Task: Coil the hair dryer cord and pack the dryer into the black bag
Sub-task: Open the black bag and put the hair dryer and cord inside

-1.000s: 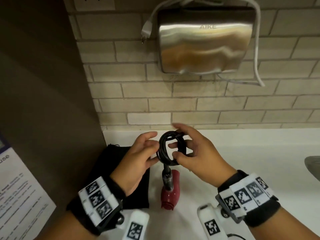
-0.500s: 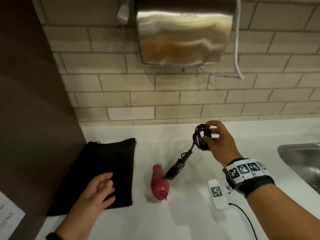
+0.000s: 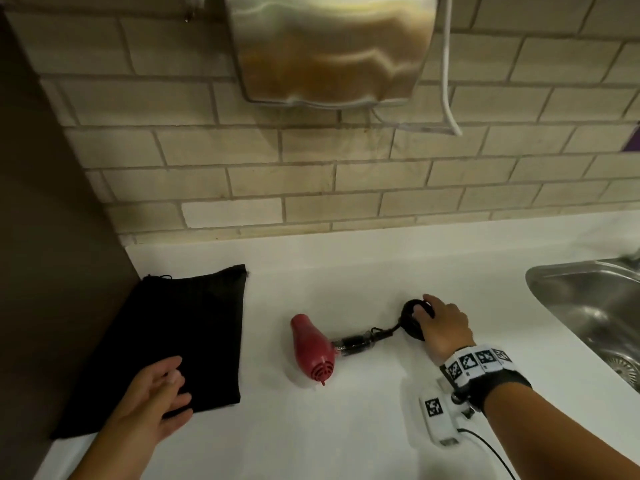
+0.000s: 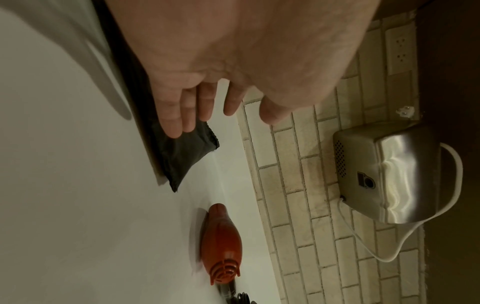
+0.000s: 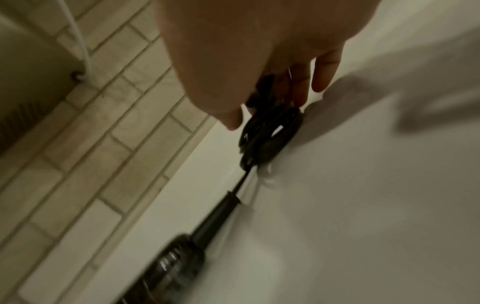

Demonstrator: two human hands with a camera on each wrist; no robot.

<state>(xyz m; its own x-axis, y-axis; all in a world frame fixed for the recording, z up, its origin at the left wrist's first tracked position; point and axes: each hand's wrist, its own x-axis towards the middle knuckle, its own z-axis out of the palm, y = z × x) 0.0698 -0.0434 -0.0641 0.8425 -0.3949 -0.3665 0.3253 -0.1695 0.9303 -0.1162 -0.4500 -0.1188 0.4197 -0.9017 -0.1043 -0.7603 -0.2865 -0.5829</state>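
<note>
A small red hair dryer lies on the white counter, its black handle pointing right. The black cord is wound into a small coil lying on the counter at the handle's end. My right hand grips that coil, fingers curled over it. The flat black bag lies at the left by the dark side wall. My left hand hovers over the bag's near right corner with fingers straight and spread, holding nothing.
A steel sink is set into the counter at the right. A metal hand dryer with a white cable hangs on the brick wall above. A dark panel bounds the left side.
My right hand has lowered the coiled cord from the air down to the counter, and the dryer handle now lies flat. My left hand left the coil and moved to the bag.
</note>
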